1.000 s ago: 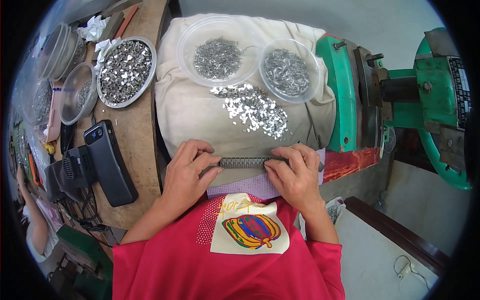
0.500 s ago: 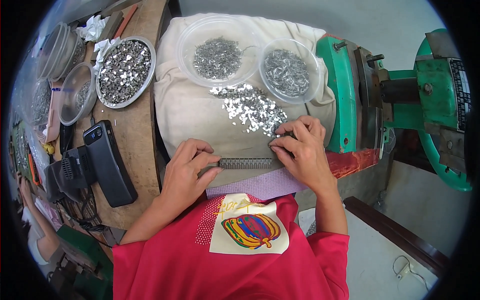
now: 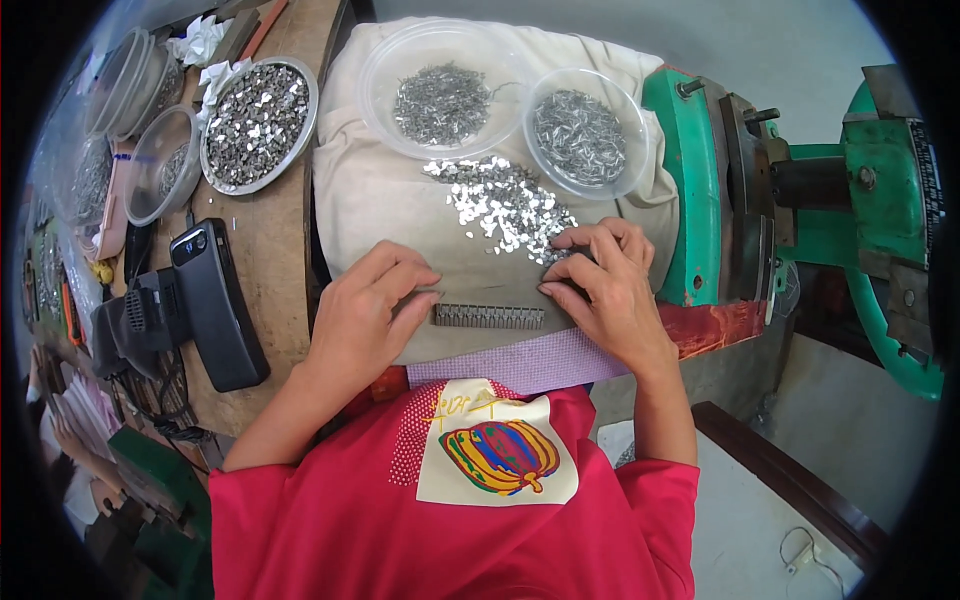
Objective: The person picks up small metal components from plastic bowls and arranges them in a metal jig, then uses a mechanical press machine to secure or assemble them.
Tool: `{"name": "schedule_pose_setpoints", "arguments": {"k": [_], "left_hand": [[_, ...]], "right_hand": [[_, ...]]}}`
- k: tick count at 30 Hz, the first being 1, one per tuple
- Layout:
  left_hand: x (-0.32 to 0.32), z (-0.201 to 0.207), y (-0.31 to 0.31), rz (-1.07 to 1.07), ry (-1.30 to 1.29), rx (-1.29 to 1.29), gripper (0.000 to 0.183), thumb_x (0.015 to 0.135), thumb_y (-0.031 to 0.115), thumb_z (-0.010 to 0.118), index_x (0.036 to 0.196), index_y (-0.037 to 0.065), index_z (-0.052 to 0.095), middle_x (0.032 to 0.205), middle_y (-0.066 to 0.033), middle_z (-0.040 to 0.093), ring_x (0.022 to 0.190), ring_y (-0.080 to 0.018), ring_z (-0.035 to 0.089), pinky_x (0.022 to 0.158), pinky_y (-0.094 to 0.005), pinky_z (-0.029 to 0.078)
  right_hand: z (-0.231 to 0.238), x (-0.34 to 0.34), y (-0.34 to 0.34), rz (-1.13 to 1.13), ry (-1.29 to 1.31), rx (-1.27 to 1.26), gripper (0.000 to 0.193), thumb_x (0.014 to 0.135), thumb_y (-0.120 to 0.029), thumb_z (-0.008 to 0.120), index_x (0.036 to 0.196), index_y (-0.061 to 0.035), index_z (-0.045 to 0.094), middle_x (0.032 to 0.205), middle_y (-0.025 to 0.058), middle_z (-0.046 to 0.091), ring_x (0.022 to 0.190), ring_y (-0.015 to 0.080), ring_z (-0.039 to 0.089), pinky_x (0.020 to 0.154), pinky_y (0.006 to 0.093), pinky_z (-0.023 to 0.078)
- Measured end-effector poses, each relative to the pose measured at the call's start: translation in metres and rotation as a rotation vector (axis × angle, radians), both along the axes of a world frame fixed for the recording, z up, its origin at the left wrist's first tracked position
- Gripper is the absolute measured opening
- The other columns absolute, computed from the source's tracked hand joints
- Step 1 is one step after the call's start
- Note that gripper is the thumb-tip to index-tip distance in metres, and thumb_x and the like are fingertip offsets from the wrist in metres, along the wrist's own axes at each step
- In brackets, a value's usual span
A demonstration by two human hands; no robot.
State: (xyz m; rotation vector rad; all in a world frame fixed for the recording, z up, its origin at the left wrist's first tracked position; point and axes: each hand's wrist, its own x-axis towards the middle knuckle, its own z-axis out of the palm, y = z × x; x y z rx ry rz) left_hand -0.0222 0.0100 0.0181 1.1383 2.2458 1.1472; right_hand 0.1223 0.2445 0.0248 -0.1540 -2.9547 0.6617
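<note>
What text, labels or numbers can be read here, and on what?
None clearly readable.
Red shirt: stylised yellow lettering on the cream patch, foreshortened, not safely legible.
Power bank: small lit figures on its display, too small to read.
Green machine: pale print on a dark plate, too small and blurred.

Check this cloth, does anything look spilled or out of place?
One thing: a pile of metal pieces lies loose on the cloth, outside the plastic bowls beside it, so it looks spilled. The right hand is at its edge, so it may be deliberate.
</note>
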Motion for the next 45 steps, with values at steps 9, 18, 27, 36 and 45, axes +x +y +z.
{"name": "schedule_pose_setpoints", "arguments": {"k": [9,18,27,36,45], "left_hand": [[-0.012,-0.007,0.04,-0.019,0.284,-0.016,0.013,0.081,0.004,0.072,0.093,0.003,0.068,0.093,-0.0083,0.062,0.079,-0.0279,0.065,0.068,-0.0375,0.051],[-0.012,-0.011,0.048,-0.028,0.345,-0.023,0.011,0.08,0.006,0.073,0.091,0.005,0.069,0.09,-0.0074,0.061,0.078,-0.0274,0.064,0.068,-0.0392,0.051],[-0.014,-0.013,0.048,-0.049,0.328,-0.002,0.01,0.079,0.005,0.072,0.086,0.003,0.064,0.089,-0.0074,0.06,0.08,-0.0277,0.063,0.068,-0.0395,0.051],[-0.015,-0.005,0.032,-0.091,0.259,-0.058,0.013,0.078,0.004,0.072,0.088,0.003,0.062,0.092,-0.0088,0.058,0.084,-0.0294,0.062,0.072,-0.0405,0.05],[-0.01,0.0,0.011,-0.009,0.114,-0.044,0.016,0.081,0.004,0.072,0.094,0.002,0.062,0.097,-0.0095,0.059,0.083,-0.0304,0.063,0.07,-0.039,0.051]], "right_hand": [[-0.003,0.019,-0.012,-0.099,0.178,-0.042,0.015,0.07,-0.011,0.08,0.083,-0.0115,0.072,0.103,-0.0013,0.065,0.104,0.0271,0.052,0.091,0.0411,0.034],[-0.007,0.032,-0.033,-0.095,0.197,-0.077,0.018,0.069,-0.011,0.081,0.084,-0.0137,0.072,0.105,-0.0035,0.065,0.105,0.0243,0.052,0.091,0.039,0.034],[-0.006,0.032,-0.042,-0.105,0.193,0.068,0.016,0.07,-0.015,0.08,0.083,-0.0163,0.072,0.105,-0.0053,0.064,0.106,0.0216,0.051,0.089,0.0392,0.034],[-0.002,0.033,-0.047,-0.135,0.213,0.147,0.017,0.068,-0.015,0.081,0.083,-0.0177,0.072,0.104,-0.0058,0.064,0.106,0.0206,0.051,0.088,0.0387,0.033],[0.0,0.031,-0.049,-0.081,0.172,0.245,0.021,0.065,-0.014,0.08,0.084,-0.0193,0.071,0.107,-0.0053,0.064,0.108,0.0222,0.051,0.089,0.0399,0.032]]}}
